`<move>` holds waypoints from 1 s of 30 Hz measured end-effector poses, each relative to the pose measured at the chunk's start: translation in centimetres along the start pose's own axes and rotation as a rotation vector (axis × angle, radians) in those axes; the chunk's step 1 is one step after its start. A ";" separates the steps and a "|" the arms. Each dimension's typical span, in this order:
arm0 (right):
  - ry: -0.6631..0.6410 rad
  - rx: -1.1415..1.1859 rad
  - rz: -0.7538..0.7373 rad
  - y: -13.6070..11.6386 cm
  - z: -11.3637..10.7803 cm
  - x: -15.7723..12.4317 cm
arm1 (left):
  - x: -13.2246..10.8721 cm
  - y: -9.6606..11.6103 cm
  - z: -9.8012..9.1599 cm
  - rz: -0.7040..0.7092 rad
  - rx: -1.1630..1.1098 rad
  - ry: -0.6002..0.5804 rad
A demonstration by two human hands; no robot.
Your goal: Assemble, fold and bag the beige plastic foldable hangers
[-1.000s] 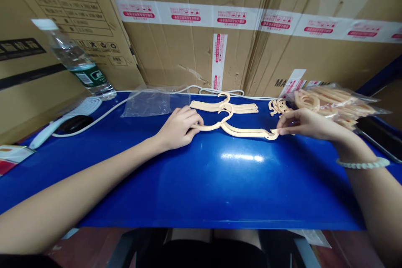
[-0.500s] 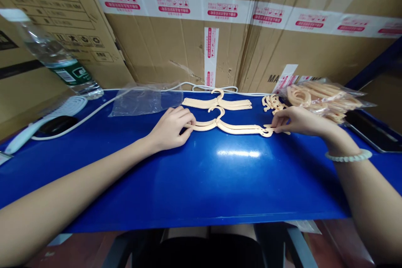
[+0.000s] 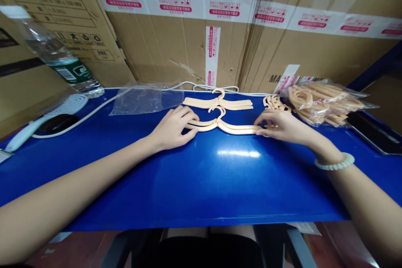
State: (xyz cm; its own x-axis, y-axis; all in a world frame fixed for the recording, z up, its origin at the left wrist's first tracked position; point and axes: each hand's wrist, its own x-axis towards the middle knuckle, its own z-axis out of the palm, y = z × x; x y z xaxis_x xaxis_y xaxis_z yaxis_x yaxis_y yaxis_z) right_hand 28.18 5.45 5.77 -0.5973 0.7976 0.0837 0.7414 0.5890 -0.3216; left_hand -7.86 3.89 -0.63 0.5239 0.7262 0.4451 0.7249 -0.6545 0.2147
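Note:
In front of me on the blue table lies a pair of beige plastic clothes hangers (image 3: 237, 128), close together with their hooks pointing away from me. My left hand (image 3: 175, 130) is closed on their left end, fingers on top and thumb at the near side. At the other end, my right hand (image 3: 279, 126) pinches the right tip; a small beige piece shows partly beneath its fingers. Just beyond lies another stack of beige hangers (image 3: 237, 104), which neither hand touches. A heap of small beige hook pieces (image 3: 274, 101) sits behind my right hand.
Clear bags of beige parts (image 3: 325, 100) lie at the right, beside a dark phone (image 3: 375, 134). At left are a flat plastic bag (image 3: 141, 101), a water bottle (image 3: 67, 67), a hairbrush (image 3: 47, 119) and a white cable (image 3: 100, 106). Cardboard boxes (image 3: 176, 50) stand behind.
My right hand has moved left, from the small hook piece beyond the hangers onto the hangers' right tip. My left hand stays at the left end, shifted very slightly.

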 end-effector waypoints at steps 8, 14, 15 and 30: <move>-0.018 -0.021 0.019 0.5 0.4 0.0 | 0.0 -0.2 -0.1 0.083 -0.077 -0.053; 0.003 -0.077 0.031 0.8 0.5 0.1 | 0.0 -0.3 -0.1 0.084 -0.083 -0.045; 0.007 -0.084 0.032 0.8 0.6 0.1 | 0.0 -0.3 0.0 0.081 -0.080 -0.042; 0.023 -0.164 0.017 0.9 0.9 0.0 | 0.1 -0.3 0.0 0.059 -0.060 -0.022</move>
State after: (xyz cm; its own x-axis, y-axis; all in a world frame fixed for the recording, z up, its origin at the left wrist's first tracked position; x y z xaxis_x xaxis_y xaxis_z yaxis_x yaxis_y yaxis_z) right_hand 28.54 5.87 4.62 -0.5788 0.8090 0.1020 0.7922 0.5876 -0.1651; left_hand -8.03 4.15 -0.65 0.5754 0.6899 0.4392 0.6644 -0.7075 0.2410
